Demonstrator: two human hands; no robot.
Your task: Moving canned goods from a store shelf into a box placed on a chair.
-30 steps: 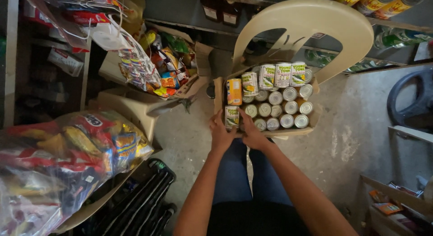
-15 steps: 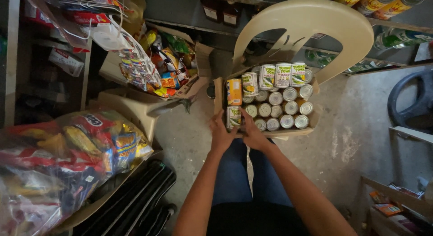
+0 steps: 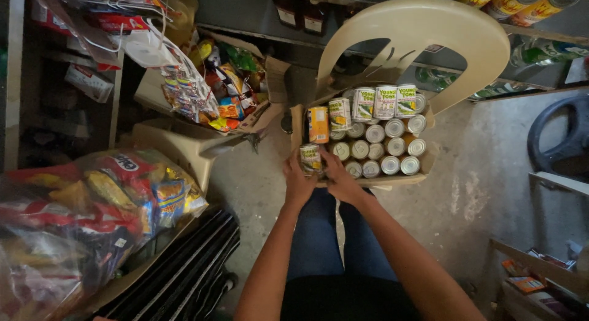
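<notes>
I see my left hand point(image 3: 298, 185) and right hand point(image 3: 339, 181) low in view, close together. Their fingers wrap around one can point(image 3: 311, 159) at the near left corner of the box point(image 3: 423, 167). It looks lifted a bit, but I can't be sure. More cans point(image 3: 385, 137) fill the box, which sits on a chair point(image 3: 423, 32).

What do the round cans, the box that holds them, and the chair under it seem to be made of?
Round silver-topped cans: likely metal, with shiny ringed lids and paper-like labels. Brown open box: looks like matte cardboard, with bent flaps. Cream curved-back chair: probably moulded plastic, smooth and in one piece. Both hands are on one can at the box's near corner.
</notes>
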